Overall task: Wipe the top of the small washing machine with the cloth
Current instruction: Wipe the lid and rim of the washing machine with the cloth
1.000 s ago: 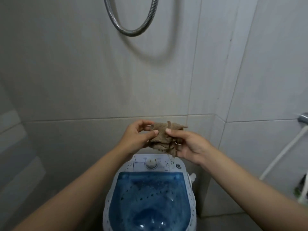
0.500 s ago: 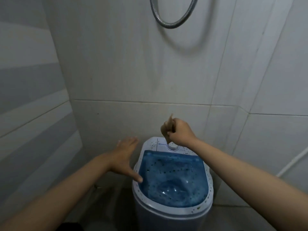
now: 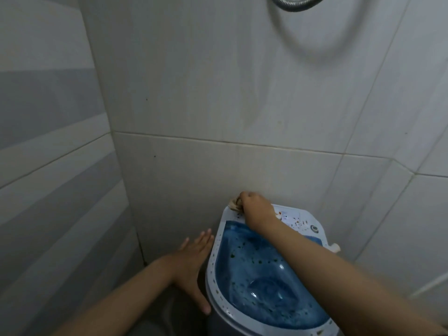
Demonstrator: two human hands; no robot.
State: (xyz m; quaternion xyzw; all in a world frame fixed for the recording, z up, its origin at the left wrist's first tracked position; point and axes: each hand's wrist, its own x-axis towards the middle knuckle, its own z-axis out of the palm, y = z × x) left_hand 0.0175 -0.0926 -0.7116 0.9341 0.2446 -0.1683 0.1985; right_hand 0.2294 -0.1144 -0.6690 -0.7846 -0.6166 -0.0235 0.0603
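cloth [image 3: 234,204] gripped by right hand [image 3: 257,210] on washing machine [image 3: 219,241]; left hand [image 3: 194,258] spread flat.

Dim, flat light, soft hose shadow on the wall [image 3: 218,93], wide-angle bending at edges, slightly soft

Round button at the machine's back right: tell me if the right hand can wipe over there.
Probably yes. The right hand, with the cloth, is at the back-left corner; bare speckled panel lies between it and the button.
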